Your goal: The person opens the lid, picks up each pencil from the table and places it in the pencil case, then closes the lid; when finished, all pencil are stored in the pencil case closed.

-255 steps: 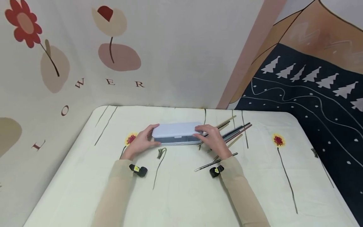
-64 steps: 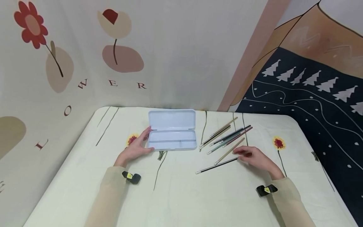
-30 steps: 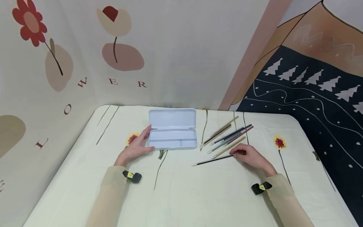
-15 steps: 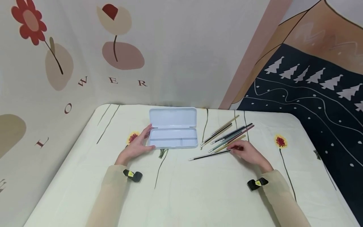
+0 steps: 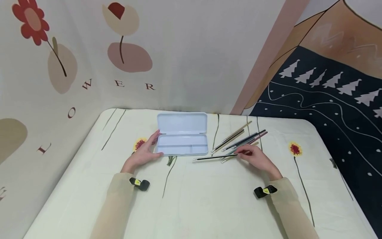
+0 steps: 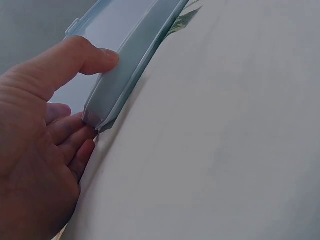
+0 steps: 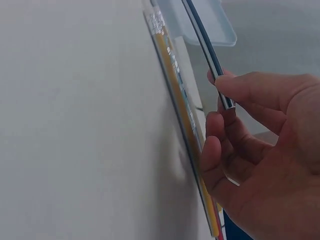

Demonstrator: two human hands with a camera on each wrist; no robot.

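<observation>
A pale blue pencil case [image 5: 182, 153] lies open at the middle back of the table, its lid [image 5: 182, 122] tipped back and its compartments bare. My left hand [image 5: 141, 156] holds the case's left end; in the left wrist view the thumb [image 6: 97, 60] lies on the front wall and the fingers are at the corner. Between thumb and fingertips my right hand [image 5: 258, 160] pinches one end of a black-and-white striped pencil [image 5: 213, 157]. That pencil points left, its white-tipped end near the case's front right corner, above the loose pencils.
Several loose pencils [image 5: 232, 136] lie in a slanted, overlapping pile right of the case. A yellow pencil [image 7: 182, 105] shows close below the right hand. The white tablecloth [image 5: 191, 205] has printed flowers; printed fabric walls [image 5: 191, 59] stand behind.
The case's lid, nearly closed at first, is now tipped back. My right hand has picked up the striped pencil and moved it left and toward the case; my left hand stays at the case's end.
</observation>
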